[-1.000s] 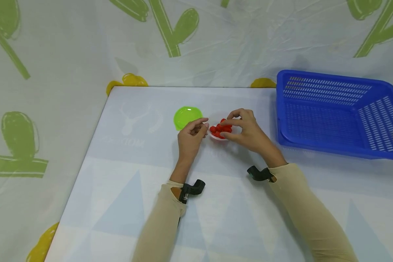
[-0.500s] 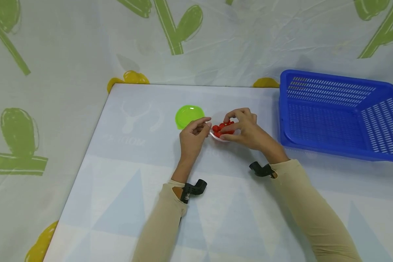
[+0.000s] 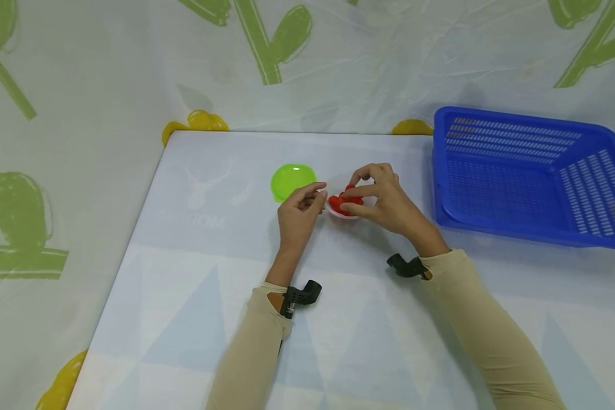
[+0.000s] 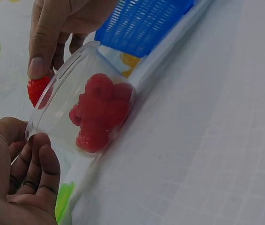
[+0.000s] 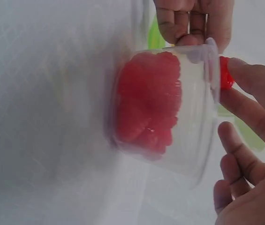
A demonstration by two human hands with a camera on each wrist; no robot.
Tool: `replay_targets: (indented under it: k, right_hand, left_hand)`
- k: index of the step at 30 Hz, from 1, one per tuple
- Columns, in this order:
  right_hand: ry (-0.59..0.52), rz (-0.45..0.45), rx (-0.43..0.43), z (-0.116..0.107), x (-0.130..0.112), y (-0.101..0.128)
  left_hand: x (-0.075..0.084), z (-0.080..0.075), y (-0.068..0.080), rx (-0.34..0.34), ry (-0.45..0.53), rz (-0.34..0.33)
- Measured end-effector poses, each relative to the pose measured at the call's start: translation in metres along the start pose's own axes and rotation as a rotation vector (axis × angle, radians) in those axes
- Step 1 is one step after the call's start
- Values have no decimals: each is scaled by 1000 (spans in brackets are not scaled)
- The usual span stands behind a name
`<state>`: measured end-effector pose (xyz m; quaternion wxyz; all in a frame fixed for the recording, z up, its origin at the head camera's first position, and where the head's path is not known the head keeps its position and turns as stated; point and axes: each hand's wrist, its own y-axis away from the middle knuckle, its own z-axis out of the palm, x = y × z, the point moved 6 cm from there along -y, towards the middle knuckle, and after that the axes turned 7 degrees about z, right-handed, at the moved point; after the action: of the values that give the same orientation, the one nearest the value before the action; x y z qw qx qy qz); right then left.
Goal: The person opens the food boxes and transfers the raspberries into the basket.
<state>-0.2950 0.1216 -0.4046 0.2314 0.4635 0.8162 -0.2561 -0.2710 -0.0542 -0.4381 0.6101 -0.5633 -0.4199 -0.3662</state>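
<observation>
A clear plastic cup (image 3: 344, 210) is standing just above the centre of the head view on the pale patterned table (image 3: 195, 285), and it is holding a heap of red raspberries (image 4: 100, 112) piled against its bottom. The left hand (image 3: 298, 212) is sitting just left of the cup with its fingers curled in, and the fingertips (image 5: 188, 28) are touching the cup's rim at the top of the right wrist view; how firmly they are holding it cannot be told. The right hand (image 3: 384, 199) is reaching over the cup from the right side, its thumb and forefinger pinching a single raspberry (image 4: 37, 89) right at the cup's rim, while its other fingers are hanging loosely curled. In the left wrist view that berry is showing at the left edge, just outside the cup wall and under a fingertip. A green lid (image 3: 293, 181) is lying flat on the table just to the upper left of the left hand, apart from the cup. A blue slotted basket (image 3: 533, 176) is sitting at the right of the head view, well apart from both hands. Beige sleeves are covering both forearms, each with a black wrist mount.
</observation>
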Motion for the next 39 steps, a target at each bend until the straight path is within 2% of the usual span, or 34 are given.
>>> replay_targets:
  k: [3,6,15,19,23,31,39]
  right_hand:
    - [-6,-32,42,-5,-4,1]
    - [8,-28,67,-10,-7,2]
    - [9,136,79,-27,-11,13]
    - [28,152,80,-35,-17,17]
    - [43,144,135,-49,-22,23]
    - [82,146,238,-76,-14,34]
    - [151,160,321,-109,3,48]
  left_hand:
    - [-1,-1,0,-1,-1,-3]
    - [-3,-3,0,0,1,-5]
    - [-10,-7,3,-10,10,-17]
    - [-11,-13,6,-9,-6,-18]
    - [-12,-18,9,-12,-14,-19]
    - [-20,-25,18,9,-5,-40]
    - [-25,-25,25,-11,-15,-51]
